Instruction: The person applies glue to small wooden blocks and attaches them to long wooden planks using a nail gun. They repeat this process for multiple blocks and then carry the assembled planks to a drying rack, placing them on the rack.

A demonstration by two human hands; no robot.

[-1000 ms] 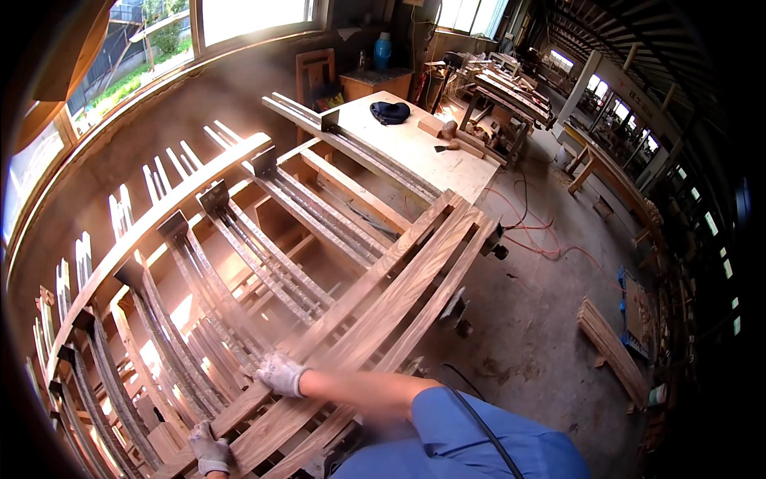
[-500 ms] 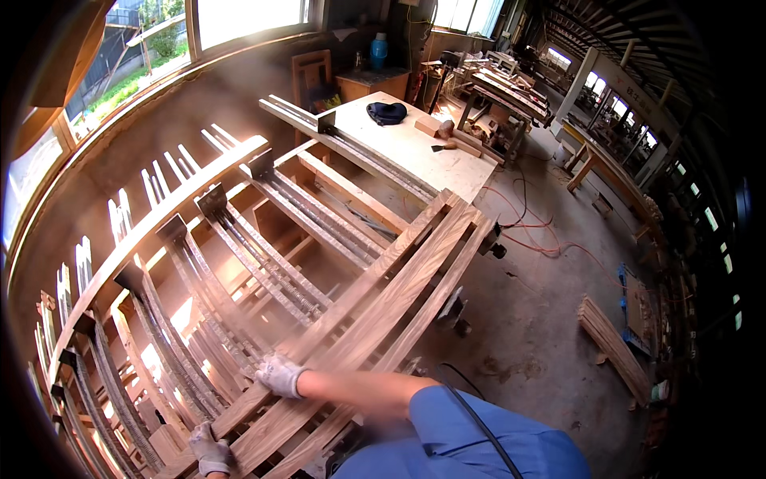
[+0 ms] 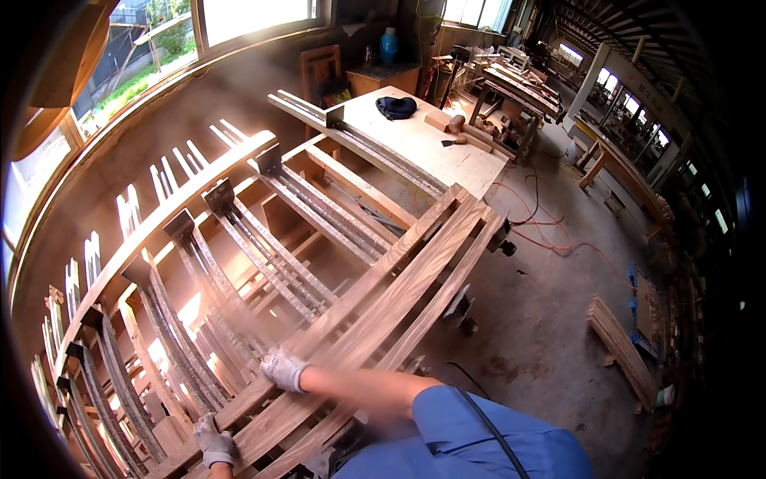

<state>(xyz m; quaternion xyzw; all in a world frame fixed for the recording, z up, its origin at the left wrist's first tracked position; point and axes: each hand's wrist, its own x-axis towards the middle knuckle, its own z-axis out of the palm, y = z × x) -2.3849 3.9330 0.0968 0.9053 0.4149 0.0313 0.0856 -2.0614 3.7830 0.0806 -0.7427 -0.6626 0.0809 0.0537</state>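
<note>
Long wooden boards [image 3: 383, 299] lie side by side across a rack of ridged metal clamp bars [image 3: 279, 267], running from lower left to upper right. My right hand [image 3: 283, 370], in a pale work glove, grips the far edge of the farthest board [image 3: 351, 311], its fingers curled over the side. Lower left, my left hand [image 3: 214, 441], also gloved, holds the same board farther along, partly over its far edge. Fingertips of both hands are partly hidden. Dark metal clamp stops [image 3: 219, 194] press against a long pale wooden beam [image 3: 159, 211] at the bars' far side.
Beyond the rack, a pale tabletop [image 3: 431, 156] bears a dark cap [image 3: 396, 108], a brush-like tool [image 3: 453, 142] and wood blocks [image 3: 471, 136]. Orange hoses [image 3: 550, 243] cross the floor at right. Stacked wood strips [image 3: 621, 351] lie farther right. A dark cable [image 3: 491, 431] crosses my blue sleeve.
The whole view has shifted slightly, so the scene sits a little farther right. Both hands keep their places on the board.
</note>
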